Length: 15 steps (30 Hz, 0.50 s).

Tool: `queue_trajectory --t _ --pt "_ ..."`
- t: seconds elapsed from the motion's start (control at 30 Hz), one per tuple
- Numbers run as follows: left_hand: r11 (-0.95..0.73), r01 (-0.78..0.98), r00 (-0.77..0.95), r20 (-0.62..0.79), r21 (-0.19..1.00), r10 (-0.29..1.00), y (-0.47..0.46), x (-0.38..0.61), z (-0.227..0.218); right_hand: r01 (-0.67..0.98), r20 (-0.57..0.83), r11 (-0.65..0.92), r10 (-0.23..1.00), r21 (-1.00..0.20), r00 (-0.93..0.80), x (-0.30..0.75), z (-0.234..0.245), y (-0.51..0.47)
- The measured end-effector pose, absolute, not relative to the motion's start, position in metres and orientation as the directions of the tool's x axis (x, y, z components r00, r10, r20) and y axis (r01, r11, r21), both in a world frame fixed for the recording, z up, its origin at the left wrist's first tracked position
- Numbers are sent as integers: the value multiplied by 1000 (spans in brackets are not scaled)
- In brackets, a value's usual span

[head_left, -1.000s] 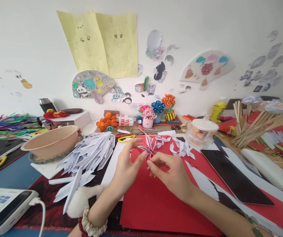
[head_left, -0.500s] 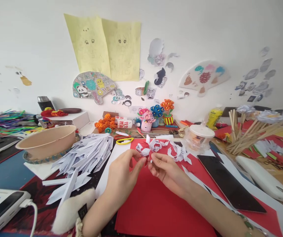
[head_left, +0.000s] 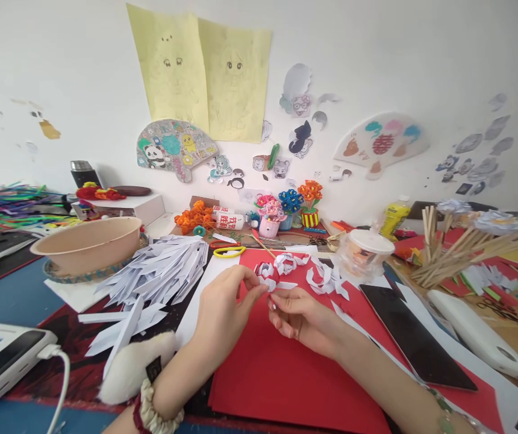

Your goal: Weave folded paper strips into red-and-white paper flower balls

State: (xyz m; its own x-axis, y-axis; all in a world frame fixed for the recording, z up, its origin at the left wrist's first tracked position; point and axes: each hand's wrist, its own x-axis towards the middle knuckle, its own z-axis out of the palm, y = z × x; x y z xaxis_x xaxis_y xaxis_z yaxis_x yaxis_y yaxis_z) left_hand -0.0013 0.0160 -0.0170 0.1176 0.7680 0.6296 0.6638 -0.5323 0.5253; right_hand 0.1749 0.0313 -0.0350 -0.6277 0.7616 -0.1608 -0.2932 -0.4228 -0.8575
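Note:
A small red-and-white folded-paper flower is pinched between thumb and fingers of my left hand, above the red paper sheets. My right hand meets it from the right, thumb and forefinger pressed together at the flower's lower edge; its other fingers curl loosely. A white paper strip juts out rightward from the flower, over the right fingertips. Just behind lies a second white paper flower, with a loose curl of white paper strips to its right.
Left of my hands are a pile of white paper strips, a beige basin and a white plush item. Yellow-handled scissors lie behind. To the right are a black tablet, a lidded cup and wooden sticks.
The paper flower has turned in my fingers, and a white strip now points right from it. My right hand has drawn slightly down. The view has shifted a little.

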Motion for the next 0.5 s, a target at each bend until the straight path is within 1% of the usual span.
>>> queue_trajectory --t 0.1,0.17,0.3,0.4,0.43,0.5 --pt "-495 665 106 586 559 803 16 -1 -20 -251 -215 -452 753 -856 -622 176 -35 32" --pt "-470 657 90 558 590 825 16 -1 -19 -259 -224 -464 753 -847 -618 176 -34 32" --pt "-416 610 60 483 675 873 17 -4 -11 -353 -200 -488 768 -798 -609 174 -33 31" --pt "-315 641 13 401 700 916 17 -6 -7 -444 -194 -505 792 -740 -579 173 -33 31" --pt "-293 647 22 366 704 930 17 -6 -7 -469 -194 -504 803 -725 -564 173 -34 31" --pt "-300 619 98 308 726 946 16 -5 -10 -493 -193 -495 819 -716 -541 174 -34 31"
